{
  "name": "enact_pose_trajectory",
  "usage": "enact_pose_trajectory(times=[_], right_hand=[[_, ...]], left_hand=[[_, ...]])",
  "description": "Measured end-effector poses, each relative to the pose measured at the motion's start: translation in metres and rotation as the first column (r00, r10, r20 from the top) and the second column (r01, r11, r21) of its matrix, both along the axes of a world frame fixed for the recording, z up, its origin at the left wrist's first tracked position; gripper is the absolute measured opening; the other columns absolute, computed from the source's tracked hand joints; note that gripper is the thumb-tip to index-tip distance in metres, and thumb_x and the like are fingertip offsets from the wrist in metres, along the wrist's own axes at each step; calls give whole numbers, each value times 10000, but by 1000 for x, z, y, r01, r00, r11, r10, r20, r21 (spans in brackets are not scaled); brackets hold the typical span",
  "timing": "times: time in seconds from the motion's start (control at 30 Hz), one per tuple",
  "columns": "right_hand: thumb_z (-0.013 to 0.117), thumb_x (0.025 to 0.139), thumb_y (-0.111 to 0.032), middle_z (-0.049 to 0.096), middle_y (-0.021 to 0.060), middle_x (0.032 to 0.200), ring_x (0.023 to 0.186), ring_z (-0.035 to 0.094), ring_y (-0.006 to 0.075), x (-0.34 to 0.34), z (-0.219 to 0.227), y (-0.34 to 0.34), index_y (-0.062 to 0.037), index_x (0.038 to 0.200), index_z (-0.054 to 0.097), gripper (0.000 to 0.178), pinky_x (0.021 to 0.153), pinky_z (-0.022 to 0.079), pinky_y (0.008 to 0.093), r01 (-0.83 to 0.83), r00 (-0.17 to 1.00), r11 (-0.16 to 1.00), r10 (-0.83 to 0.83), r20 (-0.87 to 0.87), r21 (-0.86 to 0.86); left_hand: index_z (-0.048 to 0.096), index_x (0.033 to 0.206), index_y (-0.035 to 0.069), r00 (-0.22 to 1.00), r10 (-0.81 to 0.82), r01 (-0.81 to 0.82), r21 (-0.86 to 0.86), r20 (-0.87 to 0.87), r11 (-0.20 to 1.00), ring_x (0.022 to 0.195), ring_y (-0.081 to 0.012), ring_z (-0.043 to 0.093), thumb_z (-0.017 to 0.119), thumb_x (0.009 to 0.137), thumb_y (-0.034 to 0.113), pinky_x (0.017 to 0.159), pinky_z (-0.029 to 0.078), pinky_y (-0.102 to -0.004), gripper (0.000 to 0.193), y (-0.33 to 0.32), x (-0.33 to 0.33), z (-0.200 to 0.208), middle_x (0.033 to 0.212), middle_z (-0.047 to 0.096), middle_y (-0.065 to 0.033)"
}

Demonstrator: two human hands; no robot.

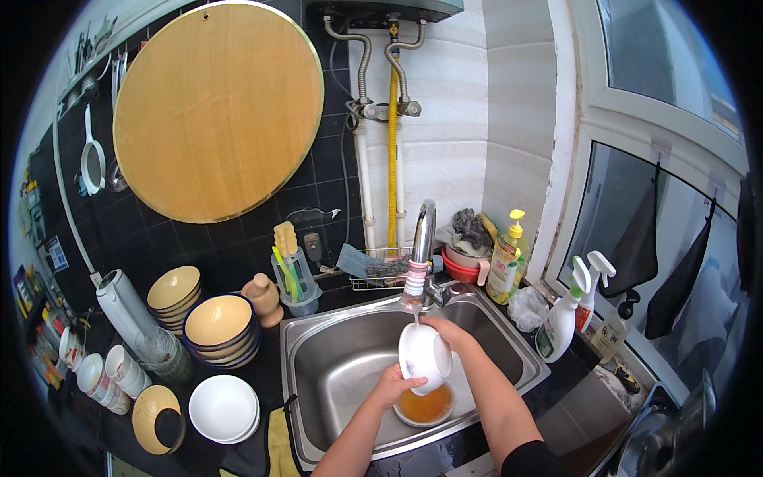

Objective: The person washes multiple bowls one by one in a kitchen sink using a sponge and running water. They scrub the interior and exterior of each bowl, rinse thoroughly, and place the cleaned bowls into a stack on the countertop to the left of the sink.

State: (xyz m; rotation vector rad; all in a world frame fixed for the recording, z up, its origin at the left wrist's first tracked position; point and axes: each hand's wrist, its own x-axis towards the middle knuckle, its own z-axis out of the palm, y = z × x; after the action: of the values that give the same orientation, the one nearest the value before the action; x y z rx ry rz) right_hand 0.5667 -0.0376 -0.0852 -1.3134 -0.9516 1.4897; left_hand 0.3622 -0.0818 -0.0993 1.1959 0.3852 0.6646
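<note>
Head view: white bowl [421,351] held tilted beneath the tap [424,242], over the steel sink [340,393] — left hand [397,385] gripping its lower side, right hand [447,328] gripping its upper edge. Below sits a second bowl [421,424] — orange liquid [427,406] inside.

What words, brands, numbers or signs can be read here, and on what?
I'll quote no printed words or brands.
Yellow-green pump bottle: printed label, left uncopied.
White spray bottle: label too small to read.
Blue-white label, far left: too small and blurred.
White bowl being held: no readable text.
</note>
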Motion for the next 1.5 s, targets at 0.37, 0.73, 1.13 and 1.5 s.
enact_pose_trajectory(times=[0.37,0.73,1.13,1.5], right_hand=[[381,844,-433,42,253,1365,1276,39,363,-116,-35,-51,58,1309,74,742,1037,57,383,0,522,790,-522,674,613],[330,878,-419,593,131,937,877,554,206,-61,-75,-42,19,962,570,506,792,419,339,457,884,886,-441,156,-85],[426,841,-371,610,96,902,799,603,222,-29,-36,-54,-69,1035,540,376,718,495,403,321,925,922,-354,-134,-218],[365,894,-361,528,138,1086,975,520,247,-22,-39,-51,45,1085,472,461,857,407,348,705,572,709,-593,-567,-30]], left_hand=[[456,1120,67,839,455,-304,-437,299,846,957,-187,533,562,796,75,804,444,-320,341,21,-2,-14,1054,544,-63],[382,1182,38,816,470,-247,-532,337,810,1053,-221,476,559,794,96,905,382,-373,431,25,-11,-9,1136,490,-88],[382,1186,28,881,281,-30,-548,382,836,1076,-256,464,525,796,70,946,347,-406,417,27,-14,-16,1149,484,-121],[262,1255,36,963,193,-99,-424,186,900,1068,-236,468,555,818,193,851,433,-406,549,22,2,-18,1183,429,-135]])
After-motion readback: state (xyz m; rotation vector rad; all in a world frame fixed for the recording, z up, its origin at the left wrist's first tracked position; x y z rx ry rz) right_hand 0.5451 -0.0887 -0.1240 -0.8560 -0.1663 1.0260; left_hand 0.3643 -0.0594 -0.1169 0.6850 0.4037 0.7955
